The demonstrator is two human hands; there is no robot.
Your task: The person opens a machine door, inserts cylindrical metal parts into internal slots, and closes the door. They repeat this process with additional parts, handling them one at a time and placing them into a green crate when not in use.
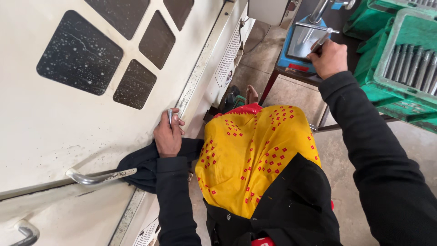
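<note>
My left hand (167,133) is closed around a small shiny metal piece (170,115) and rests against the white machine door (54,127), just beside its metal edge strip. A dark cloth (141,166) hangs under that wrist. My right hand (328,58) reaches forward and grips a slim metal rod (321,42), holding it over the grey plate of a blue gauge stand (298,43) on a dark table. Both arms wear black sleeves. Yellow fabric with red marks (250,155) covers my front.
The machine door has dark windows (79,52) and a curved metal handle (98,176). Green plastic crates (400,59) at the right hold several grey metal rods (416,66). Concrete floor (273,86) shows between the machine and the table legs.
</note>
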